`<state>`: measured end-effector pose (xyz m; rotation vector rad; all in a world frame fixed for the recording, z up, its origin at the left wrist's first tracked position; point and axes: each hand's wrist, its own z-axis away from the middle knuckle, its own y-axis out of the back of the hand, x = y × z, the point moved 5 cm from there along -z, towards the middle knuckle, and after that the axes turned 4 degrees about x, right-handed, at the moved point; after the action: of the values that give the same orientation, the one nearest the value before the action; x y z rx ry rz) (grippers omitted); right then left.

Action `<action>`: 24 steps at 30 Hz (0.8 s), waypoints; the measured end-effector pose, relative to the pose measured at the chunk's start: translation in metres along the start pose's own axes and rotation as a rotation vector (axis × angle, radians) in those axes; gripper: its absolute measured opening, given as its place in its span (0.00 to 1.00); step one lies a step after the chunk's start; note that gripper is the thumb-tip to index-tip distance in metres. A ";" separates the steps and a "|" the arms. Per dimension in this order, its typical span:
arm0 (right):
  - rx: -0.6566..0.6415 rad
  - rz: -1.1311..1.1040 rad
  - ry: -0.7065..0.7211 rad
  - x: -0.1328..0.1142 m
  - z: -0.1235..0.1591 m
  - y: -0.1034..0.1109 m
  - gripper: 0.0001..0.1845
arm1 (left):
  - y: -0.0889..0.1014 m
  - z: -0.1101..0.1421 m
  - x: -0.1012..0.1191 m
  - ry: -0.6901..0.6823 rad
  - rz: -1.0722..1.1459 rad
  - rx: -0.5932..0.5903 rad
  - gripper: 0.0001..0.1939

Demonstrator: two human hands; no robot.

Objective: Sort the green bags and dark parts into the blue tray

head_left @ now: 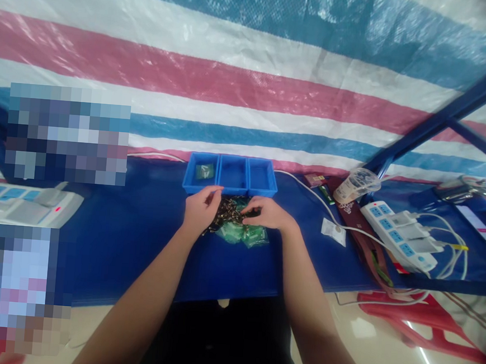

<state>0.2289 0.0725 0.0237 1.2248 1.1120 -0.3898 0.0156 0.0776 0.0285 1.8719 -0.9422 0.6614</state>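
A pile of small dark, brass-coloured metal pieces (227, 214) lies on the blue table, too small to name exactly. At its left edge is my left hand (201, 207), thumb and fingers drawn together; anything between the fingertips is hidden. From the right, my right hand (266, 213) reaches over the pile with thumb and fingers apart, fingertips at the pieces. Crumpled green plastic bags (231, 233) lie under and in front of the pile. Just behind my hands stand three joined blue bins (231, 192); a small green packet (205, 171) is in the left one.
Right on the table (136, 252) are a clear plastic cup (357, 185), a small white packet (334, 232), a power strip (398, 236) with cables and a phone (477, 223). Another power strip (70, 205) is left. A red stool (421, 322) stands on the floor.
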 end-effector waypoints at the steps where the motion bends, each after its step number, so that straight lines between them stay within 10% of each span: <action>1: 0.011 -0.008 0.007 0.000 0.000 -0.001 0.13 | 0.000 0.000 0.000 -0.004 0.000 -0.001 0.16; 13: 0.446 -0.169 0.082 -0.023 -0.005 0.009 0.11 | -0.012 0.006 0.011 -0.076 0.098 -0.176 0.16; 24: 0.417 -0.284 0.056 -0.022 -0.010 -0.009 0.14 | -0.008 0.007 0.011 -0.058 0.108 -0.120 0.13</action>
<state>0.2076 0.0711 0.0378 1.4474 1.2988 -0.8403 0.0291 0.0698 0.0301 1.7522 -1.1026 0.6036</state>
